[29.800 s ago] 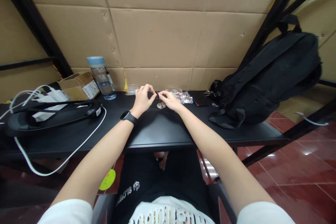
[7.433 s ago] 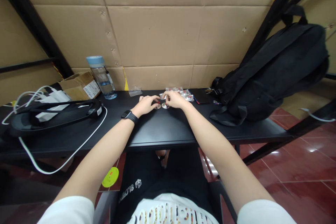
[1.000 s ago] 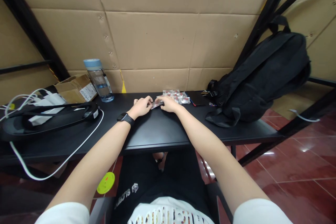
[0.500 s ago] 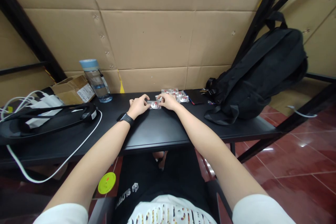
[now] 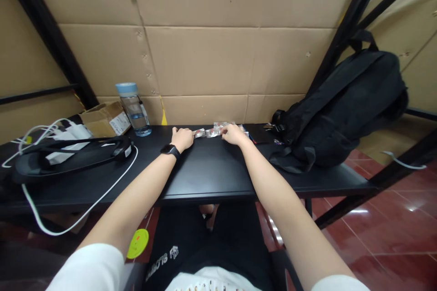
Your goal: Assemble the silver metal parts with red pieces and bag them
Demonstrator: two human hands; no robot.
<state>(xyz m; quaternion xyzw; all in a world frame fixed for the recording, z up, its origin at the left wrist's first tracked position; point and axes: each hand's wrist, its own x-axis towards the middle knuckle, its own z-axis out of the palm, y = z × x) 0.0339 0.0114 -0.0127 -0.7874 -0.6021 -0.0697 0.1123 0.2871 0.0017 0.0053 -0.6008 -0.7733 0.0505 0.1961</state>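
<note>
Small clear plastic packets with red marks lie in a row near the back edge of the black desk point(image 5: 205, 168). My left hand point(image 5: 183, 138), with a black watch on its wrist, is closed at the left end of the row, its fingertips on a shiny packet point(image 5: 200, 133). My right hand point(image 5: 233, 134) pinches the right end of another packet point(image 5: 213, 132) beside it. More clear packets point(image 5: 221, 124) lie behind my right hand, partly covered by it. What is printed on or inside the packets is too small to read.
At the left stand a water bottle point(image 5: 135, 113) with a blue lid, an open cardboard box point(image 5: 102, 118) and a black bag point(image 5: 85, 154) with white cables. A black backpack point(image 5: 348, 100) leans at the right, near a dark flat item point(image 5: 257, 134). Cardboard panels point(image 5: 205, 59) rise behind.
My right hand has moved right, away from my left hand, to the other packets. Two packets now show between the hands instead of one. The view has tilted up slightly.
</note>
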